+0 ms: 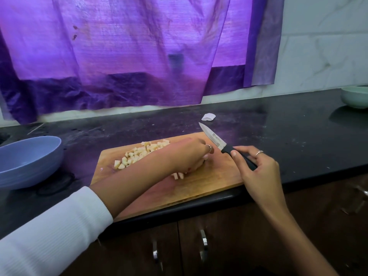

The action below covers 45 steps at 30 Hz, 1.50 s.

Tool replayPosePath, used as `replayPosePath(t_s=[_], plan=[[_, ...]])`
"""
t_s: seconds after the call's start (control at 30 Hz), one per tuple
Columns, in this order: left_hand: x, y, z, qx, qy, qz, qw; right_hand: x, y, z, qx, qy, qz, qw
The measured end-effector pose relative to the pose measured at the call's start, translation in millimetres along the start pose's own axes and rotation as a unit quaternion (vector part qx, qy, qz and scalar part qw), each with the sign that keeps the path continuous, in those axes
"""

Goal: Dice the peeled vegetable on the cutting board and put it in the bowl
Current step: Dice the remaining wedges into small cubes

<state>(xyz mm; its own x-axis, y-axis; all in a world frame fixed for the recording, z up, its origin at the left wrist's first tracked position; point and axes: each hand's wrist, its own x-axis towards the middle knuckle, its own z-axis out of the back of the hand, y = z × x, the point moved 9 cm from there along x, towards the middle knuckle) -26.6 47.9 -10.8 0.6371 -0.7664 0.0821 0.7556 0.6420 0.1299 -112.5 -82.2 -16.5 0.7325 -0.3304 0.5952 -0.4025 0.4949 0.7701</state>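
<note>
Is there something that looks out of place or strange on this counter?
Little stands out. A small white scrap lies alone on the dark counter behind the cutting board, apart from the diced pieces. The board's near corner reaches the counter's front edge.

The only marking in view is a small printed mark on the blade of the knife (pixel 214 138), located close to the black handle. The print is too small and blurred to be read. No other text, label, number or sign is legible.
</note>
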Motion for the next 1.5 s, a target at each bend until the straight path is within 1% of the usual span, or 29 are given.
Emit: replayPosePath(t_s=[0.1, 0.2, 0.27, 0.33, 0.4, 0.5, 0.53, 0.6, 0.67, 0.73, 0.8, 0.83, 0.93, 1.0, 1.07, 1.17, 1.23, 1.3, 1.43, 1.5], plan=[[2, -6, 0, 0.035, 0.002, -0.006, 0.999, 0, -2, 1, 0.019, 0.000, -0.004, 1.000], [2, -11, 2, 0.019, 0.017, -0.002, 1.000, -1, 0, 1, 0.028, 0.002, -0.001, 1.000], [2, -14, 6, 0.026, 0.023, -0.007, 0.999, -1, 1, 1, 0.029, 0.003, -0.001, 1.000], [0, -11, 7, 0.030, 0.023, 0.005, 0.999, -2, 3, 1, 0.029, 0.006, 0.001, 1.000], [-2, -6, 6, 0.013, 0.010, 0.018, 1.000, -2, 3, 2, 0.028, 0.007, -0.003, 1.000], [-9, -2, 13, -0.009, -0.031, 0.019, 0.999, 0, -1, 0, 0.021, 0.015, -0.021, 0.999], [-14, 0, 18, -0.025, -0.049, 0.028, 0.998, 0, -2, -1, 0.019, 0.021, -0.029, 0.999], [-32, -1, 36, -0.018, -0.132, 0.019, 0.991, 1, -3, -2, 0.009, 0.039, -0.038, 0.998], [-63, -9, 58, -0.011, -0.220, 0.010, 0.975, 0, -1, -1, -0.003, 0.048, -0.036, 0.998], [-103, -12, 73, -0.016, -0.300, 0.022, 0.954, -2, 4, 1, -0.002, 0.045, -0.029, 0.999], [-140, -7, 72, -0.015, -0.354, 0.052, 0.934, -5, 9, 0, 0.019, 0.051, -0.027, 0.998], [-153, -3, 68, -0.019, -0.367, 0.063, 0.928, -7, 12, -1, 0.034, 0.064, -0.027, 0.997], [-188, 12, 46, -0.027, -0.373, 0.113, 0.921, -18, 31, -20, 0.049, 0.132, -0.021, 0.990], [-199, 14, 36, -0.034, -0.353, 0.109, 0.929, -25, 46, -32, 0.041, 0.167, -0.014, 0.985], [-197, 14, 25, -0.049, -0.314, 0.092, 0.944, -30, 58, -43, 0.050, 0.190, -0.012, 0.980], [-201, 32, 20, -0.162, -0.305, 0.130, 0.929, -37, 69, -58, 0.035, 0.219, -0.001, 0.975], [-203, 22, 16, -0.159, -0.261, 0.100, 0.947, -41, 75, -68, 0.026, 0.240, 0.005, 0.970], [-210, 21, 12, -0.172, -0.240, 0.109, 0.949, -46, 83, -78, 0.013, 0.266, 0.006, 0.964], [-235, 35, 4, -0.179, -0.275, 0.211, 0.921, -54, 101, -92, -0.097, 0.300, 0.064, 0.947], [-242, 30, 3, -0.170, -0.298, 0.217, 0.914, -61, 110, -99, -0.163, 0.334, 0.093, 0.924]])
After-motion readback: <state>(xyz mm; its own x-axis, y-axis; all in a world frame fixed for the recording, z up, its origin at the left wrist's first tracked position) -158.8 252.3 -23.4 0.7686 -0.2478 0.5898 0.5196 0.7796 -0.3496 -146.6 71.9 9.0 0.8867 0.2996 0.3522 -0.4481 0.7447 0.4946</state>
